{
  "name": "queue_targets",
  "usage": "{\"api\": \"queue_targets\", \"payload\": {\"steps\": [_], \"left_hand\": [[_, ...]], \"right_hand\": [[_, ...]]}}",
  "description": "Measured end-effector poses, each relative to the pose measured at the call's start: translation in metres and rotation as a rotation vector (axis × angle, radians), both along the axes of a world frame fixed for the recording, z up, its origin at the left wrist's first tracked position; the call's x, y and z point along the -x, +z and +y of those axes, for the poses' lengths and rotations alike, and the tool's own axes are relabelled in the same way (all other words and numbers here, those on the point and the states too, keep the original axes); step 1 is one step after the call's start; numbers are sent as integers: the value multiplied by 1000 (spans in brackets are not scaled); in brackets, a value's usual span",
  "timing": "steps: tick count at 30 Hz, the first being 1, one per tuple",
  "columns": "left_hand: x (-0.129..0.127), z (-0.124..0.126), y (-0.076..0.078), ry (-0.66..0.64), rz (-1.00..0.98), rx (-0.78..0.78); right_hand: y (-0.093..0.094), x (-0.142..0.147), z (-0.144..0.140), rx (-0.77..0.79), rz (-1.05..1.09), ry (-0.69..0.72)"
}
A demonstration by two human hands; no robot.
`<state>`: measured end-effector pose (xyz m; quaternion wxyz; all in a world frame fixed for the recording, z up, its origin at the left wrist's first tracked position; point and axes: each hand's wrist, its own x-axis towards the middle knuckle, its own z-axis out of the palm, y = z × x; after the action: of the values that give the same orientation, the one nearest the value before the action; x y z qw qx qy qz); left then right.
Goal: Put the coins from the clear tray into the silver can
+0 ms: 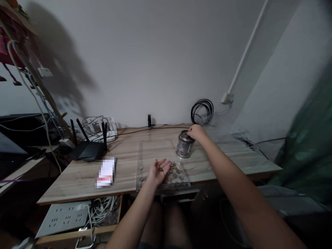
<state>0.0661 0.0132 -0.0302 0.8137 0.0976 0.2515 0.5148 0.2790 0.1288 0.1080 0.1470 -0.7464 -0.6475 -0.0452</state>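
My left hand is palm up with its fingers spread, low over a clear plastic tray. A coin lies on that palm. Several silver and yellowish coins are scattered in the tray, mostly right of the hand, with a few at its left corner. Behind the tray's right side stands a round, patterned metal tin, upright with its lid on. My right hand is at the top of the tin, fingers pinched together against the lid. Whatever sits between those fingertips is hidden.
A black router and a blurred white paper are at the left. A small dark bottle and coiled black cable stand by the wall. Below the desk, an open drawer holds a power strip and white cables.
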Motion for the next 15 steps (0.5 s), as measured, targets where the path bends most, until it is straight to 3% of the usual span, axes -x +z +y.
{"api": "queue_targets", "payload": {"steps": [6,9,12,15], "left_hand": [[1,0,1,10,-10,-4],[2,-1,2,20,-40,-19],[2,-3,5,58,-81,-45],[2,-6,10,81,-100,-72]], "right_hand": [[-5,13,0,2,-93,-121],[-4,24,-17,-44,-119,-62],[-22,50,-55,-120,-124,273],[-60,83,-101,34,-133,754]]}}
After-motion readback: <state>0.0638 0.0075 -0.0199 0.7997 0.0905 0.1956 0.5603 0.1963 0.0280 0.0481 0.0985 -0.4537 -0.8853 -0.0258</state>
